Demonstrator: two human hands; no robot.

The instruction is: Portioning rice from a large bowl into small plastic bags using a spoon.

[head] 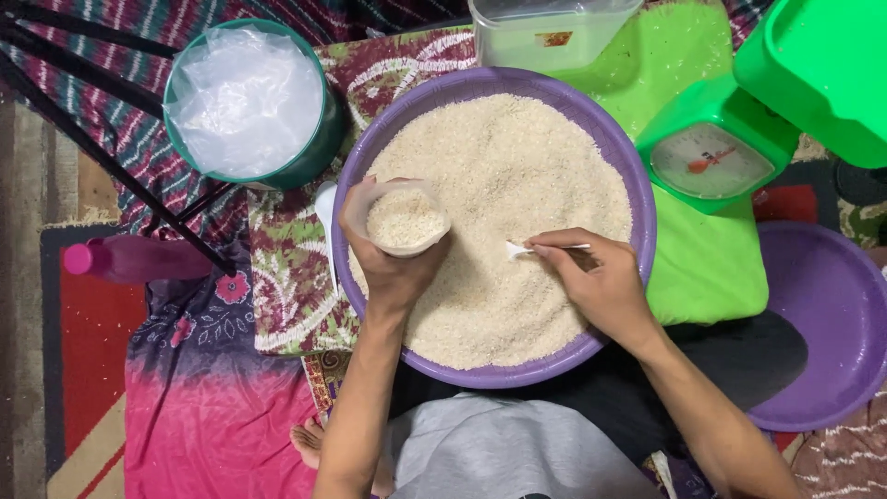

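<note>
Around my purple basin [637, 199] I see a green scale [711, 148] at two o'clock, a teal bucket lined with plastic [245, 102] at ten, a pink bottle [134, 259] at nine. Left hand [393, 268] wraps a clear cup [405, 220] (full of white rice), held over the basin. Right hand [601, 277] pinches a white spoon [527, 249], its tip touching the rice [504, 166].

rice [504, 176] in basin [637, 199], scale [711, 152] right
</note>
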